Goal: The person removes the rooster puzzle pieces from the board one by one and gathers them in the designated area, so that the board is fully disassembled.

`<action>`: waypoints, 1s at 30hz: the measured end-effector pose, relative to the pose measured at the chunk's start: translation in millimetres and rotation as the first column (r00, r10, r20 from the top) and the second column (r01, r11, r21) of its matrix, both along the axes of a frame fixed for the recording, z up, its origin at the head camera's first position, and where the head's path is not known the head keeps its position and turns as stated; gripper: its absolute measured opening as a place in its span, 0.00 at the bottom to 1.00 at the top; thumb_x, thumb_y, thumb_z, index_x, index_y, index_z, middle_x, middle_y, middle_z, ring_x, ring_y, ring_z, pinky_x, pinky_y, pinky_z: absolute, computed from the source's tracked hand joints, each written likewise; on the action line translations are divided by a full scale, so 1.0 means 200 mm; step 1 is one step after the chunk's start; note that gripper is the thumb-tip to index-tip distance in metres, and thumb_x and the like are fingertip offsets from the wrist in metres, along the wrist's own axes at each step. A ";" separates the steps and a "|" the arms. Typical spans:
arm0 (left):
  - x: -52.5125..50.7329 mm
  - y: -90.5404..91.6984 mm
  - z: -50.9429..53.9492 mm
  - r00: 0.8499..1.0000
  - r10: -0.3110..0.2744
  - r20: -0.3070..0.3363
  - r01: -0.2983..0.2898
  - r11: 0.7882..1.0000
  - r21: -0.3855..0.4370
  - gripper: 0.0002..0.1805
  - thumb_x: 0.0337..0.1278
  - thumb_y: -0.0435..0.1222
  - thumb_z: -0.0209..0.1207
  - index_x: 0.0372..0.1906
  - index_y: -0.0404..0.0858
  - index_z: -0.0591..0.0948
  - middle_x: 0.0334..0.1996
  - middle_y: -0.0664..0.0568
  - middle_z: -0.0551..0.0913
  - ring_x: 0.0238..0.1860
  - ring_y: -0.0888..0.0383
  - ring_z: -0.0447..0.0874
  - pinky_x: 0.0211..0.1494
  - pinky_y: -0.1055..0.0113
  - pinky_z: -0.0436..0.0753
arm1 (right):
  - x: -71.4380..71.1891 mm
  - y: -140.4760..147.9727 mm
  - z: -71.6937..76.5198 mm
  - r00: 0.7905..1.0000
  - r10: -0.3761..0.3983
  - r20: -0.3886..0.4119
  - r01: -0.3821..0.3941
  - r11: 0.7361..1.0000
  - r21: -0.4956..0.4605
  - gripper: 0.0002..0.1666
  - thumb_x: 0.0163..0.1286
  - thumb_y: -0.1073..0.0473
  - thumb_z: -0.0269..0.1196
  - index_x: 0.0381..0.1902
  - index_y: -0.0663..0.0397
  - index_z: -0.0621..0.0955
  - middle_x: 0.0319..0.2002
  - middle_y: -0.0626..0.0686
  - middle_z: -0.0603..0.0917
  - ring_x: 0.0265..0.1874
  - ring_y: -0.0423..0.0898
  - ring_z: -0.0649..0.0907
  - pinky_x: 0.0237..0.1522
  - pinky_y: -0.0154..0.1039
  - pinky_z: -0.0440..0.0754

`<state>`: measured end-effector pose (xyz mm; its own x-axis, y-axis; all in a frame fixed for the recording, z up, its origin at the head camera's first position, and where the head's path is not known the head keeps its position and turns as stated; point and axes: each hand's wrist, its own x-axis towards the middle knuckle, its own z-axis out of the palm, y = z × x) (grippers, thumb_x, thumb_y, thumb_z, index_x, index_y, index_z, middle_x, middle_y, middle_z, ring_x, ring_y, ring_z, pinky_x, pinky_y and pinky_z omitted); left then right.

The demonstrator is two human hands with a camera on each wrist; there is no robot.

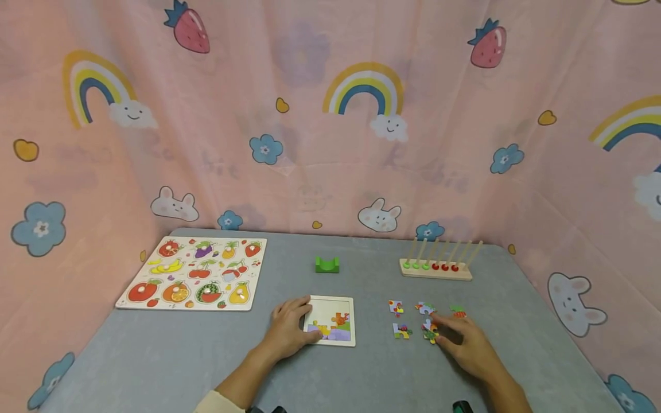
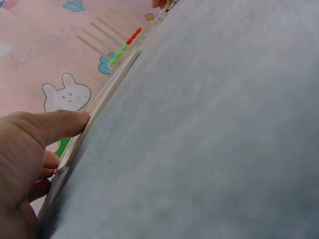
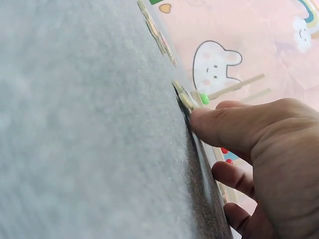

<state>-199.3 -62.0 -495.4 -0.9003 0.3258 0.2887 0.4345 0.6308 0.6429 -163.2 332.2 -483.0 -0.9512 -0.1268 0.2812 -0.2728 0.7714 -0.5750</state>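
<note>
A person's two bare hands work at a grey tabletop (image 1: 206,355), around a square pale wooden puzzle tray (image 1: 353,322) that lies flat on it. The left hand (image 1: 289,330) grips the tray's left side, thumb over the near-left corner and fingers at the far-left one. Inside the tray, purple, yellow and orange fitted puzzle pieces (image 1: 339,334) cover the nearer part, while the farther part shows bare pale wood. To the right of the tray lie small multicoloured loose puzzle pieces (image 1: 401,331) with knobbed edges. The right hand (image 1: 472,347), well to the right of the tray, has its thumb and forefinger at one mostly green and purple interlocking piece (image 1: 428,331) — whether they pinch it or only touch it, I cannot tell. That piece looks thin, light and stiff, so it should suit a fingertip pinch on opposite edges, clear of the narrow knobs, which might chip; lying so flat, it may be slippery to lift. The tray itself looks light and rigid — best held by its raised rim, away from the pieces inside. Beyond the tray sits a bright green notched block (image 1: 327,265); far to its left, a white board printed with colourful fruit (image 1: 193,275); beyond and to its right, a wooden peg rack with green and red beads (image 1: 436,269).
</note>
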 end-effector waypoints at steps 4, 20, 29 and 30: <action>0.00 0.00 0.00 1.000 0.002 -0.005 -0.002 1.000 -0.006 0.32 0.38 0.41 0.74 0.52 0.27 0.80 0.60 0.41 0.74 0.62 0.42 0.68 0.61 0.40 0.55 | 0.00 0.00 0.00 1.000 0.005 -0.020 -0.004 1.000 0.027 0.27 0.51 0.68 0.73 0.53 0.56 0.84 0.47 0.52 0.85 0.48 0.54 0.77 0.50 0.57 0.70; -0.01 0.00 0.00 1.000 -0.004 -0.010 0.004 1.000 -0.004 0.33 0.38 0.41 0.75 0.52 0.27 0.80 0.60 0.41 0.74 0.61 0.42 0.68 0.60 0.40 0.56 | 0.03 -0.05 0.17 1.000 -0.007 -0.010 0.006 0.999 -0.052 0.27 0.62 0.59 0.69 0.58 0.61 0.78 0.51 0.58 0.82 0.49 0.60 0.79 0.47 0.63 0.73; 0.00 0.00 0.00 1.000 0.001 -0.014 -0.001 1.000 -0.006 0.33 0.39 0.41 0.74 0.52 0.26 0.80 0.60 0.41 0.74 0.61 0.42 0.68 0.60 0.40 0.56 | 0.07 -0.14 0.37 0.985 0.028 -0.168 -0.039 0.997 -0.065 0.28 0.62 0.59 0.70 0.60 0.55 0.78 0.51 0.51 0.82 0.48 0.50 0.77 0.45 0.54 0.72; 0.00 0.00 0.00 1.000 0.001 -0.014 -0.002 1.000 -0.006 0.33 0.39 0.41 0.74 0.52 0.26 0.80 0.60 0.41 0.74 0.61 0.42 0.68 0.60 0.40 0.56 | 0.08 -0.15 0.39 0.986 0.029 -0.167 -0.041 0.997 -0.065 0.28 0.62 0.59 0.70 0.60 0.55 0.78 0.52 0.51 0.81 0.48 0.48 0.76 0.45 0.53 0.72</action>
